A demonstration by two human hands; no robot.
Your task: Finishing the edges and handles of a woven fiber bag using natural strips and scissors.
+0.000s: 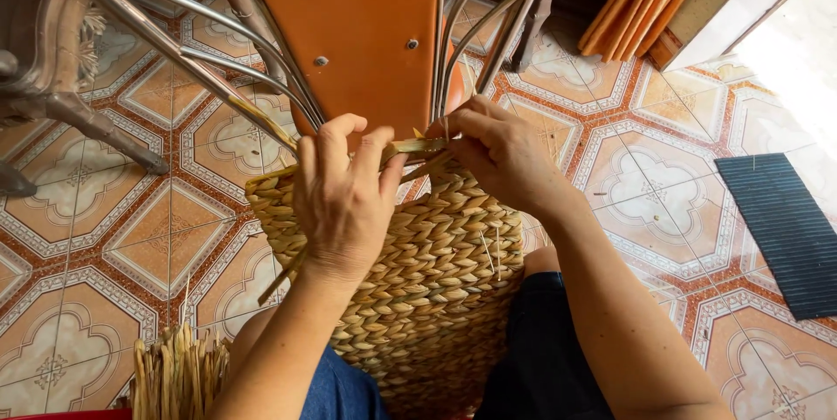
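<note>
A: While your left hand [344, 198] lies over the top edge of the woven mat [427, 272], what do you log as the step in hand?

B: Item: woven mat, straw-coloured, plaited rows. Location: on your lap, top edge just below the orange chair seat [357, 27]. Step, as I judge it: working a fresh strand [418, 148] into the top row. Your left fingers are bent and a little apart, pressing the edge. Your right hand [501, 154], right of the left one at that same edge, has its fingertips pinched together on the strand.

A: Orientation?

B: Long axis runs from your knees up toward the chair seat; the open, unfinished end points at the seat.

A: Next move?

B: You would likely need to tuck the strand under the neighbouring plait and pull it snug, left hand bracing. Spare: bundle of straw [179, 376], below and left of the mat.
</note>
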